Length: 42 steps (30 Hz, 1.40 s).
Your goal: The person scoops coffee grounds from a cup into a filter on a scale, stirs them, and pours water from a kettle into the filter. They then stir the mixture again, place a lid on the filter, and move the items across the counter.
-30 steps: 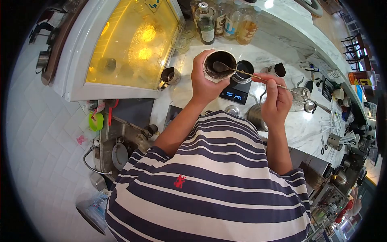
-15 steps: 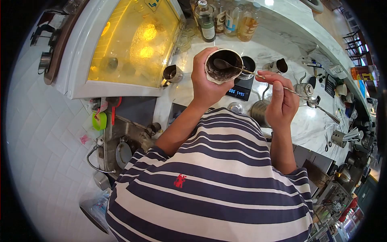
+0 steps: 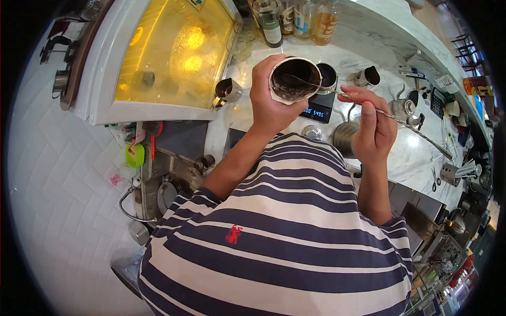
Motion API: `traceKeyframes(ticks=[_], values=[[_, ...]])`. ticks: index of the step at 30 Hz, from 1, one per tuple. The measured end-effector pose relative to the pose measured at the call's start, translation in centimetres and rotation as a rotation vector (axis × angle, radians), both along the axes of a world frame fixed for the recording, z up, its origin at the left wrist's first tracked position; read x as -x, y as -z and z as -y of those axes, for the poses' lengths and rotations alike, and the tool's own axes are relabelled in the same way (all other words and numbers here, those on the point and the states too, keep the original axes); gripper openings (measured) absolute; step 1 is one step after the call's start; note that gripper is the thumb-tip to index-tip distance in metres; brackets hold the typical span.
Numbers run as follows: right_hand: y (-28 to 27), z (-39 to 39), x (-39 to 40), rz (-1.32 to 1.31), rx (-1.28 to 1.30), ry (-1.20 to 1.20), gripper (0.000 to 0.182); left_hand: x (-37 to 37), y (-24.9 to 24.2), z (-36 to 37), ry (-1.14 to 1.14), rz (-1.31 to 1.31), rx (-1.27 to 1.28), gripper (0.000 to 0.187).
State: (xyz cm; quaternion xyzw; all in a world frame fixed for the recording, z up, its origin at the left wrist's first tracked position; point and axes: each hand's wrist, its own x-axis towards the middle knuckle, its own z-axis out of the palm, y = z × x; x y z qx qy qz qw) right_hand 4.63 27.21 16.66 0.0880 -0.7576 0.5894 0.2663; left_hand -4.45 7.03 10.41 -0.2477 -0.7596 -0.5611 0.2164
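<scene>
My left hand (image 3: 271, 105) is wrapped around a pale cup (image 3: 287, 94) whose mouth is tilted toward me. Dark brown, powdery residue coats its inside. Between the fingers and thumb of my right hand (image 3: 374, 124) is a long bar spoon (image 3: 400, 122) with a twisted shaft. The spoon's tip reaches inside the cup; its other end points out to the lower right. Just behind the cup, a dark-mouthed metal vessel (image 3: 329, 73) stands by a black digital scale (image 3: 316, 112) with a lit display, partly covered by my left hand and the cup.
A metal kettle (image 3: 345, 139) stands close to my right wrist. Small steel pitchers (image 3: 227, 90) are left and right on the marble counter (image 3: 416, 163). Several bottles (image 3: 270, 26) line the back. A yellow-lit glass-fronted case (image 3: 174, 58) and a sink (image 3: 182, 163) are on the left.
The spoon's bowl has turned inside the cup and now shows as a thin edge. My right hand has shifted slightly right and down. The whole view has moved a little.
</scene>
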Motion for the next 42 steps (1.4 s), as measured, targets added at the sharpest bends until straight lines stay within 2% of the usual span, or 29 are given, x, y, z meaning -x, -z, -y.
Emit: traceKeyframes(ticks=[8,14,20,26,29,42], values=[[-0.9,-0.1,-1.2,0.036,-0.063,-0.052,0.034,-1.0,-0.6,0.3,0.007,-0.016,0.028,0.087],[0.0,0.7,-2.2,0.027,0.077,-0.044,0.028,-1.8,0.2,0.6,0.042,0.061,-0.054,0.088],[-0.4,1.4,-3.1,0.078,-0.043,0.020,0.031,-2.3,0.5,1.5,0.099,0.145,-0.060,0.087],[-1.4,3.1,-3.8,0.098,-0.050,0.120,0.034,-2.1,-0.3,2.4,0.133,0.110,-0.023,0.087],[-1.3,3.5,-4.4,0.134,-0.009,0.104,0.037,-1.7,-0.1,2.6,0.182,0.115,-0.036,0.087],[-1.8,6.9,-6.0,0.140,0.241,0.317,0.033,-1.2,-0.3,3.3,0.434,0.136,-0.051,0.089]])
